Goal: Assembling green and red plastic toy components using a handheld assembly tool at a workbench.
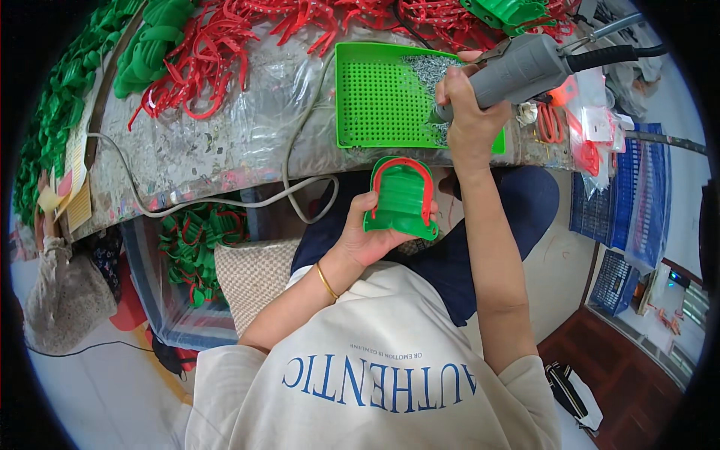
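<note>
Near one tray [379,97], two hands [358,238] [474,126] separately hold one tool [523,71], one green piece [405,196].

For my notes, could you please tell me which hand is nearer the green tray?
Right: the right hand is over the right part of the green tray; the left hand is off its near edge.

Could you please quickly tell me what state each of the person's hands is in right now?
Left hand: closed on a green plastic piece with a red strap.
Right hand: closed around a grey power tool.
</note>
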### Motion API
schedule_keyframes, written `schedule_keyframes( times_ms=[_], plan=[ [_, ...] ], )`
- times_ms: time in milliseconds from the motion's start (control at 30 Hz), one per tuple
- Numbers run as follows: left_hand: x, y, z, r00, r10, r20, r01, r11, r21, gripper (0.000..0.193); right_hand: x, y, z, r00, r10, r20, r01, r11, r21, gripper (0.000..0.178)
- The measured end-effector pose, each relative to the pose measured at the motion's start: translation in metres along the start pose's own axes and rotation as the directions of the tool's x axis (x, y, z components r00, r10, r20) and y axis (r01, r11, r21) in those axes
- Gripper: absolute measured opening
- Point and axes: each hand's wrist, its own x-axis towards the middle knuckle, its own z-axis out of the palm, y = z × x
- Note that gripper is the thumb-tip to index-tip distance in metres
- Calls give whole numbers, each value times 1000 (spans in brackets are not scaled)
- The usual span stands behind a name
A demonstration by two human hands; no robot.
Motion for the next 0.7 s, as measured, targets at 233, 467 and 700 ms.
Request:
schedule_keyframes(
  times_ms=[233,467,700],
  plan=[
    [0,3,-5,997,-25,78,31,996,-80,79,-2,5,0,1000,3,0,-3,1000,11,20],
    [0,4,-12,996,-30,84,38,995,-95,78,-5,4,2,1000,-9,-11,8,1000,-18,19],
    [1,4,-4,1000,-19,14,19,1000,3,81,-3,4,3,1000,-19,-7,19,1000,-25,19]
  ],
)
